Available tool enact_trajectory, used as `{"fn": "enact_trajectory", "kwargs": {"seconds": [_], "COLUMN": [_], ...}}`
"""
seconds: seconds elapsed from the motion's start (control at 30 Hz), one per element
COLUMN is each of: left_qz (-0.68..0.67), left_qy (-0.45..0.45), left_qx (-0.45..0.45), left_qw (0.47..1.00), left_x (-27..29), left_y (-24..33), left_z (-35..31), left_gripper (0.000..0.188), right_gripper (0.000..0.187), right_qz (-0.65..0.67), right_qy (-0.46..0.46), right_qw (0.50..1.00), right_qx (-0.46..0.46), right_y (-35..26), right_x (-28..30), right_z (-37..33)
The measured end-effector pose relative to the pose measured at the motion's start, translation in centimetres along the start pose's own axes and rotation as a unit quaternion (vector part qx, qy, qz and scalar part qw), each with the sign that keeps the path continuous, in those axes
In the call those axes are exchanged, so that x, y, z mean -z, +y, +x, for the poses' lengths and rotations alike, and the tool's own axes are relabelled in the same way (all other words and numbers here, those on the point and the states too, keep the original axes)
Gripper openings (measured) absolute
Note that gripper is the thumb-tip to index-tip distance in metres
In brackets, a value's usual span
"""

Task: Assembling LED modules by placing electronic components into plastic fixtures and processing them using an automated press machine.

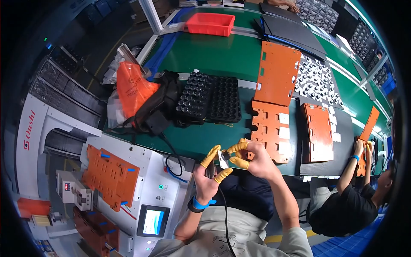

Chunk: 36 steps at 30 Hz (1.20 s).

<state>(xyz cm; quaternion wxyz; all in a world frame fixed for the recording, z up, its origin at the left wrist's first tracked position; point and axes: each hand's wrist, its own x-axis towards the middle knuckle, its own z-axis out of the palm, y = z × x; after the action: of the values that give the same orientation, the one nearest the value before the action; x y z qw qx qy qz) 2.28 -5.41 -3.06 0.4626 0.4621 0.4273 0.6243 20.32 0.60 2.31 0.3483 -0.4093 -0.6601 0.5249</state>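
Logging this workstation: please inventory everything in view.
white piece: one, white, lower centre
black part: one, black, lower centre
trays: two, black, bench centre
bin: one, red, far bench
plastic bag: one, orange, bench left
strapped bag: one, black, bench left
machine: one, white, left
plates: several, orange, bench right, machine
small parts: many, black-white, bench right
coworker: one, black top, right
left hand: one, yellow-tipped, at white piece
right hand: one, yellow-tipped, at black part

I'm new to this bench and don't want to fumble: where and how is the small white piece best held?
Probably grip the small white piece by its edges, coming from the left with the left hand: it looks thin and flat, while the small black part and the right hand crowd its right side. Finer detail is too small to tell.
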Motion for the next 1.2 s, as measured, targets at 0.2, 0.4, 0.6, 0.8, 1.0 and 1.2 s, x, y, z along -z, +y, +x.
{"fn": "enact_trajectory", "kwargs": {"seconds": [0.2,0.4,0.6,0.8,1.0,1.2], "left_qz": [0.047,0.01,-0.049,-0.157,-0.008,0.071], "left_qy": [-0.021,-0.057,-0.097,-0.065,-0.065,-0.105], "left_qx": [-0.025,0.029,0.074,0.201,0.187,0.105], "left_qw": [0.998,0.998,0.991,0.965,0.98,0.986], "left_x": [-0.5,-0.8,-1.4,-3.0,-6.6,-7.1], "left_y": [-0.5,-1.4,-2.5,-3.1,-2.9,-5.2], "left_z": [0.7,0.7,1.1,1.6,3.5,6.6], "left_gripper": [0.066,0.068,0.07,0.057,0.049,0.032], "right_gripper": [0.028,0.03,0.024,0.035,0.032,0.015], "right_qz": [-0.098,-0.18,-0.215,-0.315,-0.426,0.003], "right_qy": [0.029,0.025,0.039,0.058,0.247,0.248], "right_qw": [0.994,0.982,0.973,0.937,0.859,0.969], "right_qx": [0.05,0.046,0.068,0.137,0.138,-0.014], "right_y": [-0.1,0.0,1.0,1.5,5.1,6.1], "right_x": [0.5,1.5,2.2,2.4,1.5,2.8], "right_z": [-0.6,-1.4,-2.2,-2.9,-2.3,-2.6]}}
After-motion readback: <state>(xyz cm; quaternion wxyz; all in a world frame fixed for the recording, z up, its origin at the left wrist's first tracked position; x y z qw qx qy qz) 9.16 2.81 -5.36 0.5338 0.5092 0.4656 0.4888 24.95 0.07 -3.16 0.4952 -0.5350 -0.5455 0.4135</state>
